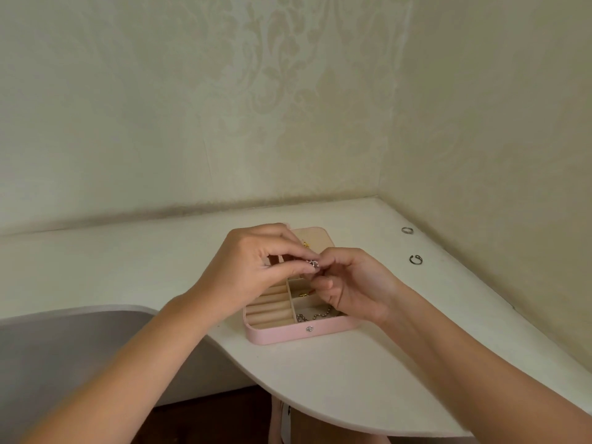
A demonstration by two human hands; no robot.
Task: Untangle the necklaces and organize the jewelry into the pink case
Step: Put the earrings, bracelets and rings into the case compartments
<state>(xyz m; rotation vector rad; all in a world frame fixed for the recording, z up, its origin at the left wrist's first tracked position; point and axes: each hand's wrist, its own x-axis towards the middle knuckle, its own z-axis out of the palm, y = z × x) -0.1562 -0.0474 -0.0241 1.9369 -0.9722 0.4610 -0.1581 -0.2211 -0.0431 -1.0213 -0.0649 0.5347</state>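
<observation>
Left hand point(253, 267), right hand point(355, 283): joint pinch-grip on silver trinket point(314, 264) above pink case point(288, 335) by table edge point(238, 363).

The pink case point(298, 335) lay open and flat on the table point(352, 379), its silver snap point(309, 329) facing front. Soft cream rolls point(272, 307) filled its left side. A silver chain point(312, 316) sat in the front right box, and a little gold piece point(302, 294) sat in the box behind it. A tiny silver piece point(314, 264) was pinched between the left hand point(253, 267) and the right hand point(355, 283), above the case. Two dark rings point(415, 259) lay far off to the right.
</observation>
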